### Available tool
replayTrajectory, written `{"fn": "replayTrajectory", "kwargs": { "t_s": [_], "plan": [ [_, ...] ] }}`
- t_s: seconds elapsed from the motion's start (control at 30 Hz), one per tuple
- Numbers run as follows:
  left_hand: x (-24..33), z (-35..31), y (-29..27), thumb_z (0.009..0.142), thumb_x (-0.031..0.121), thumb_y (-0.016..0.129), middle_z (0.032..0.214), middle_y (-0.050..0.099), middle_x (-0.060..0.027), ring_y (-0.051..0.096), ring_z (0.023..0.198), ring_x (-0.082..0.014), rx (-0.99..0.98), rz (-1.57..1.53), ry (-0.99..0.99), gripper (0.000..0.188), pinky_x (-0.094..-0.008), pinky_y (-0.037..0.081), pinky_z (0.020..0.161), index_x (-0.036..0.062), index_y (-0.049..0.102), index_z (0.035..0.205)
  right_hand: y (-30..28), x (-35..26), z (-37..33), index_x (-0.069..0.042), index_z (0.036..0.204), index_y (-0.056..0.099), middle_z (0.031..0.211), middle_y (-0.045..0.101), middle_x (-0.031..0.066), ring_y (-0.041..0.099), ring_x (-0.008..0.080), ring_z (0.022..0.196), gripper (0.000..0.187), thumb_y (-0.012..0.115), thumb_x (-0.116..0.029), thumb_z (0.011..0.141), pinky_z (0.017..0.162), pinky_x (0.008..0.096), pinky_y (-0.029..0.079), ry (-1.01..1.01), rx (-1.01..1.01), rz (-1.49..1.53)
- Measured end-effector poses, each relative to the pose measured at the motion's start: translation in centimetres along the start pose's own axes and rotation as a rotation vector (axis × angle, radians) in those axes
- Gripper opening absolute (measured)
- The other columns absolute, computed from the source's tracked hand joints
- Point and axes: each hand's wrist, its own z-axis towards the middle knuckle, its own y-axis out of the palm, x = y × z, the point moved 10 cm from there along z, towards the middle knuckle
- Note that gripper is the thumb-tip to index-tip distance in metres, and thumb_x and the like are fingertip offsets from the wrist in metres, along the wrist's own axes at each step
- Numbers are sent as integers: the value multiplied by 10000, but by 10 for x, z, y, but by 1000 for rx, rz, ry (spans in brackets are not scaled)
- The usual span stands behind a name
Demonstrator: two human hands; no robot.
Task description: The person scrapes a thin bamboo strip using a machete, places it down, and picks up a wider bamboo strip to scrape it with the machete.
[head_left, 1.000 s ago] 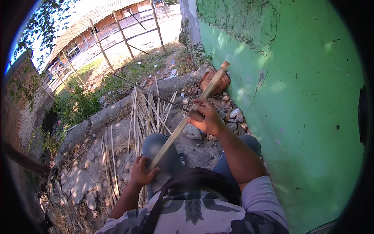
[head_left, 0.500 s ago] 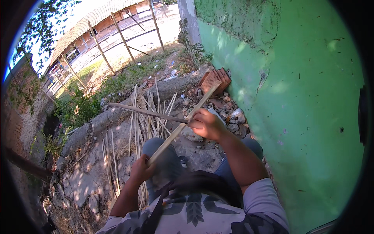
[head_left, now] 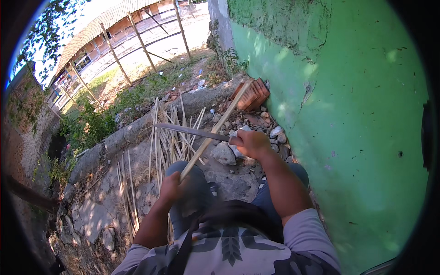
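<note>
My left hand is closed around the lower end of a pale bamboo strip, which slants up and away to the right in front of my knees. In my right hand is the handle end of a long machete. Its dark blade points left and lies across the strip near the middle, apparently touching it. The handle itself is mostly hidden by my fingers.
Several split bamboo strips lie on the ground ahead and to my left. Stacked roof tiles and rubble stones sit by the green wall on my right. A low concrete ledge crosses ahead; beyond it stands a pole fence.
My right hand has moved a little right, and the machete's blade has slid right across the strip. My left hand has shifted slightly, and the strip stands a bit steeper.
</note>
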Motion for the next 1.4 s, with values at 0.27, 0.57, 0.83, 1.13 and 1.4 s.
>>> {"fn": "replayTrajectory", "kwargs": {
  "t_s": [0.27,0.57,0.83,1.13,1.4],
  "plan": [
    [5,-10,-4,853,374,732,725,641,-231,650,744,-457,46,34,35,381,-526,491,661,9,623,852,22,-50,-4,-133,963,660,865,724,133,710,366,858,197,711,-263,824,764,505,549,-61,-202,-35],
    [-1,-12,1,818,362,775,767,671,-215,674,745,-408,22,-41,-58,378,-469,520,690,8,670,902,7,19,-3,-127,911,695,782,693,159,687,398,786,176,697,-294,855,693,505,547,97,154,164],
    [-9,-11,1,825,327,791,758,679,-182,685,696,-337,66,-74,-67,341,-430,521,646,22,674,919,33,-46,1,-141,869,640,770,694,111,693,375,758,166,724,-263,795,676,506,546,-111,-74,-4],
    [-38,-11,14,839,190,715,700,633,-128,621,618,-226,134,-292,-89,196,-371,506,628,24,652,923,20,-6,7,-134,868,663,750,690,145,679,407,750,150,665,-283,845,666,535,523,21,111,140],
    [-31,-16,8,821,162,695,676,613,-129,609,597,-234,210,-227,-45,179,-375,497,609,22,647,922,23,-47,2,-122,835,636,745,673,151,667,404,727,140,679,-254,817,638,525,513,-167,-4,84]
  ]
}}
